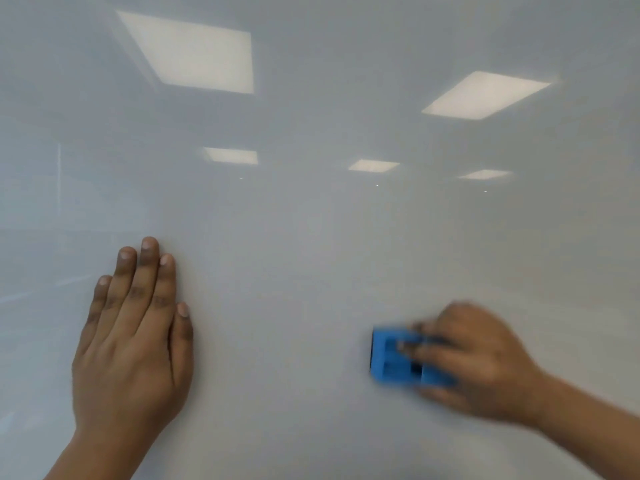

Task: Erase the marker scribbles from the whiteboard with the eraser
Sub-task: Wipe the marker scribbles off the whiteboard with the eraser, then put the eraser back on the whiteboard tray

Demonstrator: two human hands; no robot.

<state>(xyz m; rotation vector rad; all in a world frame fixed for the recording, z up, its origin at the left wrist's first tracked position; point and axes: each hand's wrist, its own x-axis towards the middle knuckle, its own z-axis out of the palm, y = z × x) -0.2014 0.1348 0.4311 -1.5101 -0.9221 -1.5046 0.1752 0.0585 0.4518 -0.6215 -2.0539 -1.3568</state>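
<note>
Already the right hand [481,362] has the blue eraser [398,358] in its grasp, low and to the right on the whiteboard [311,220]. Its fingers curl over the eraser's right half, with the thumb side below, and the free left end of the block pokes out past the fingertips toward the middle of the board. The hand and eraser are smeared with motion blur, so the exact finger placement is hard to read, but the grip is plainly closed on the block.

The eraser's long axis runs roughly left to right, nearly level, and its face seems pressed against the board, though contact cannot be confirmed from this view. The left hand [131,341] lies flat and open on the board at the near left, fingers together and pointing up, holding nothing; it is well apart from the eraser, with bare board between them.

No marker scribbles show anywhere in view. The surface reads as clean grey-white, carrying only reflections of ceiling lights [194,50]. On that evidence the wiping looks close to finished here, or any remaining marks lie out of frame. Since the eraser's exposed end points left, a sweep leftward would carry it toward the resting left hand, which the right hand alone is placed to do.
</note>
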